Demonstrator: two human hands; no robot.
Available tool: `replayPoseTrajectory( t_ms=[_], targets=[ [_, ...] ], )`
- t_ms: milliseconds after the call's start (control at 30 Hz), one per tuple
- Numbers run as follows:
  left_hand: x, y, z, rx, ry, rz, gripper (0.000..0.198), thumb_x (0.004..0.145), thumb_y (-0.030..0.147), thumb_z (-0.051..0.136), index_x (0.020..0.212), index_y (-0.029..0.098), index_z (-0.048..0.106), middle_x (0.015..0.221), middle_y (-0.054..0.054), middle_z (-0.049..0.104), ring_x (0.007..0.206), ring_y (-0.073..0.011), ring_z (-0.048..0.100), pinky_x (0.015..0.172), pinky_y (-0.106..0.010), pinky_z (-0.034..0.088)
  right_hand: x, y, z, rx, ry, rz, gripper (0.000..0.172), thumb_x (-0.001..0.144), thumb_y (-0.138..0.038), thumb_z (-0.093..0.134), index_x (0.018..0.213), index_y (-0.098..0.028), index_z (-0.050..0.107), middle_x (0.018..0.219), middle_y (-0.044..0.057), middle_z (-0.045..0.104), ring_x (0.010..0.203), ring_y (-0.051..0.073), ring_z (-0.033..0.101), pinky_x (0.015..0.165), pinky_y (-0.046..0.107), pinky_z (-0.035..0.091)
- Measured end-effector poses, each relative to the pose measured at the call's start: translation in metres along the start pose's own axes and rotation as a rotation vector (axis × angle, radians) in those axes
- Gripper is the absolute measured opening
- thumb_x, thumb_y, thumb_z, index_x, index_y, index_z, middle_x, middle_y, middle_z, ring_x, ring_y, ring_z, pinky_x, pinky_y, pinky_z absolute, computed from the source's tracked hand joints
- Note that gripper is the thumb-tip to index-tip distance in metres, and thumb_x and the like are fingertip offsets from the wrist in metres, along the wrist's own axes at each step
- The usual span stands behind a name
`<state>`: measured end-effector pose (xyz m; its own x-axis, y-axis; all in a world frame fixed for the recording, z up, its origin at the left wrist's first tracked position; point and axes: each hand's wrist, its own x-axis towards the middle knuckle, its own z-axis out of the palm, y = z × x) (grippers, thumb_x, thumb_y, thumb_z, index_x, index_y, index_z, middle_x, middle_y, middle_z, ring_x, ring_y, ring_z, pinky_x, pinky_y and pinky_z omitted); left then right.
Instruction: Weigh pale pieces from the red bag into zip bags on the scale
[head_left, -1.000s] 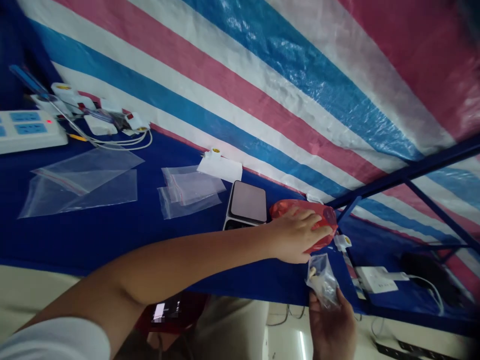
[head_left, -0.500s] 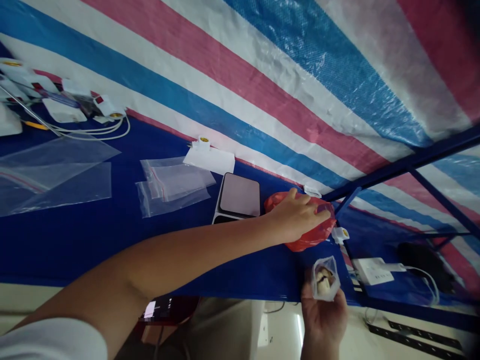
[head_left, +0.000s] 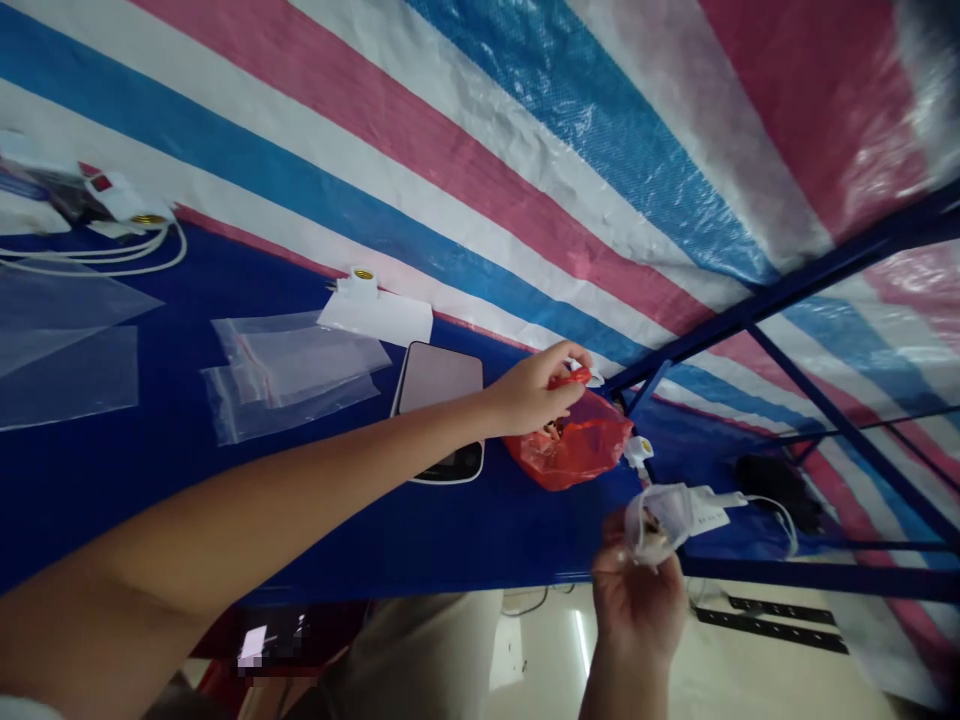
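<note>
My left hand (head_left: pixel 541 390) reaches across to a red plastic bag (head_left: pixel 574 450) and is closed on its rim, pinching a fold up. The bag's mouth gapes, and some brownish pieces show inside near my fingers. My right hand (head_left: pixel 637 590), lower and nearer to me, holds a small clear plastic bag (head_left: pixel 660 515) from below. This bag stands open at the top, with pale and dark pieces in it, blurred by motion. Just left of the red bag lies a flat digital scale (head_left: pixel 450 372), partly covered by my left forearm.
Clear zip bags (head_left: pixel 292 365) lie left of the scale, with a white card (head_left: pixel 379 315) behind them. White cables (head_left: pixel 142 250) are at far left. A blue metal frame (head_left: pixel 787 270) and a white power strip (head_left: pixel 709 510) stand at right. A striped sheet (head_left: pixel 420 190) hangs behind.
My left hand has gone from resting over the red bag to pinching its rim, and the bag's mouth now shows open. My right hand still holds the small bag. The view has turned right.
</note>
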<state>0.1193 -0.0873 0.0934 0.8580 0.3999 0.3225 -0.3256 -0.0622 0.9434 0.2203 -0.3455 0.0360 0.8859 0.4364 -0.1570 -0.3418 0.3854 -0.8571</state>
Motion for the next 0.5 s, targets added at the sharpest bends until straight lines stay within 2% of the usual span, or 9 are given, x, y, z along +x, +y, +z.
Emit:
replayPoseTrajectory(
  t_ms=[133, 233, 300, 333, 400, 467, 500],
  targets=[
    [0.007, 0.005, -0.006, -0.171, 0.036, 0.0, 0.02, 0.089, 0.017, 0.052, 0.108, 0.018, 0.058, 0.098, -0.004, 0.065, 0.063, -0.0064, 0.057, 0.066, -0.025, 0.051, 0.026, -0.021, 0.03, -0.388, 0.2, -0.464, 0.035, 0.081, -0.044, 0.063, 0.111, -0.026, 0.063, 0.109, 0.006, 0.067, 0.1, 0.022, 0.067, 0.072, 0.033, 0.061],
    [0.01, 0.009, -0.012, -0.233, 0.027, -0.008, 0.022, 0.086, 0.013, 0.052, 0.104, 0.016, 0.062, 0.114, -0.008, 0.066, 0.071, -0.007, 0.058, 0.07, -0.025, 0.052, 0.048, -0.025, 0.062, -0.532, 0.265, -0.655, 0.044, 0.085, -0.052, 0.06, 0.123, -0.03, 0.054, 0.12, 0.006, 0.062, 0.105, 0.025, 0.065, 0.078, 0.039, 0.06],
    [0.01, 0.01, -0.016, -0.262, 0.039, -0.02, 0.025, 0.084, 0.012, 0.052, 0.106, 0.016, 0.063, 0.117, -0.008, 0.066, 0.074, -0.0075, 0.058, 0.072, -0.026, 0.052, 0.056, -0.027, 0.082, -0.757, 0.246, -0.818, 0.052, 0.083, -0.052, 0.064, 0.126, -0.024, 0.054, 0.12, 0.009, 0.063, 0.105, 0.025, 0.064, 0.087, 0.041, 0.056],
    [0.011, 0.009, -0.017, -0.271, 0.045, -0.02, 0.026, 0.084, 0.012, 0.053, 0.107, 0.016, 0.063, 0.116, -0.007, 0.066, 0.073, -0.0074, 0.058, 0.073, -0.026, 0.052, 0.059, -0.028, 0.091, -0.944, 0.186, -0.903, 0.053, 0.083, -0.052, 0.066, 0.123, -0.02, 0.057, 0.117, 0.01, 0.065, 0.103, 0.026, 0.065, 0.09, 0.041, 0.054],
    [0.011, 0.006, -0.018, -0.291, 0.044, -0.02, 0.024, 0.084, 0.013, 0.053, 0.105, 0.016, 0.064, 0.11, -0.006, 0.067, 0.07, -0.0072, 0.058, 0.074, -0.027, 0.051, 0.062, -0.031, 0.108, -1.329, -0.04, -0.998, 0.049, 0.084, -0.053, 0.066, 0.116, -0.015, 0.065, 0.108, 0.013, 0.07, 0.097, 0.026, 0.066, 0.091, 0.039, 0.051],
    [0.012, 0.004, -0.016, -0.317, 0.031, -0.031, 0.021, 0.084, 0.014, 0.053, 0.103, 0.015, 0.063, 0.101, -0.005, 0.066, 0.069, -0.0078, 0.057, 0.075, -0.029, 0.051, 0.064, -0.033, 0.124, -1.555, -0.285, -0.975, 0.044, 0.089, -0.053, 0.062, 0.112, -0.016, 0.07, 0.099, 0.012, 0.073, 0.09, 0.025, 0.068, 0.086, 0.036, 0.051],
    [0.012, 0.002, -0.015, -0.33, 0.022, -0.039, 0.02, 0.084, 0.013, 0.052, 0.102, 0.015, 0.063, 0.096, -0.005, 0.066, 0.068, -0.0083, 0.057, 0.075, -0.03, 0.051, 0.066, -0.034, 0.131, -1.613, -0.358, -0.964, 0.044, 0.09, -0.053, 0.06, 0.112, -0.017, 0.072, 0.097, 0.011, 0.074, 0.087, 0.024, 0.068, 0.084, 0.035, 0.05]
  ],
)
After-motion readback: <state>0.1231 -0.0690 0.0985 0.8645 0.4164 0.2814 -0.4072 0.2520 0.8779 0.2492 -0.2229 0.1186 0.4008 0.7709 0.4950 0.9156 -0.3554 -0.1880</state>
